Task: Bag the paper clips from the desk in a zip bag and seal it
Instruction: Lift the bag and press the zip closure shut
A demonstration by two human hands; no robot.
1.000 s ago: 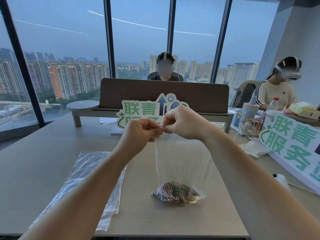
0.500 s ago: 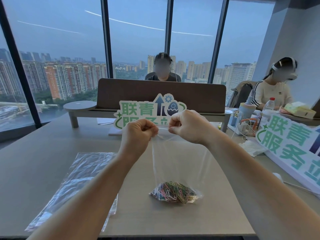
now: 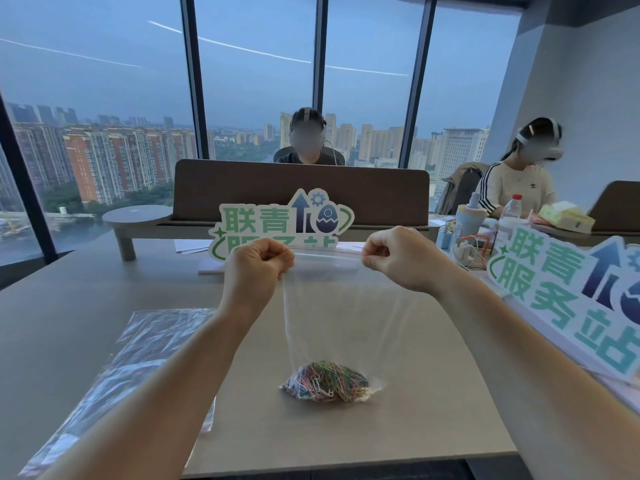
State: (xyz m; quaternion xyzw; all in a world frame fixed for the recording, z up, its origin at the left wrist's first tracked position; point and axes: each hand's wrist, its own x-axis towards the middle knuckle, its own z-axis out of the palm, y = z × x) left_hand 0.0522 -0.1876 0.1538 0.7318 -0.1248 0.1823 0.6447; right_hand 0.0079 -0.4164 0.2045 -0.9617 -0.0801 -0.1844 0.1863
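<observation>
pinching zip bag top, left hand, right hand; paper clips far below

Two hands, the left hand and the right hand, one zip bag, one heap of coloured paper clips too tangled to count, a pile of spare bags whose number cannot be told, two green-lettered signs, two seated people, one table, one bottle
</observation>
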